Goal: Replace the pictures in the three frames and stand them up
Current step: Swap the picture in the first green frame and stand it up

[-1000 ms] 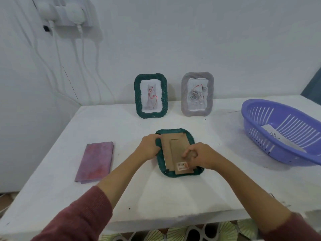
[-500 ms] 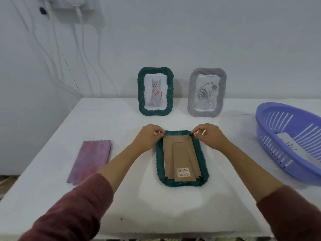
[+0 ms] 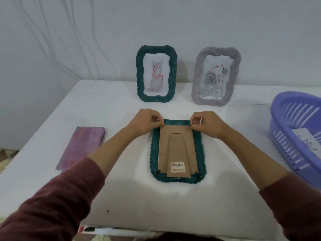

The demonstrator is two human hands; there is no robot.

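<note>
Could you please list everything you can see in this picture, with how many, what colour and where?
Standing frames: two, one dark green and one grey, upright at the back of the table by the wall, each with a picture in it.
Face-down frame: one, dark green with a brown cardboard back, flat at table centre.
Cloth: one, purple-pink, folded, flat on the left.
Basket: one, purple, at the right edge, with a white sheet inside.
Table: one, white.
Cables: several, white, on the wall at left.
Left hand: fingers at the frame's far left corner.
Right hand: fingers at its far right corner.
</note>
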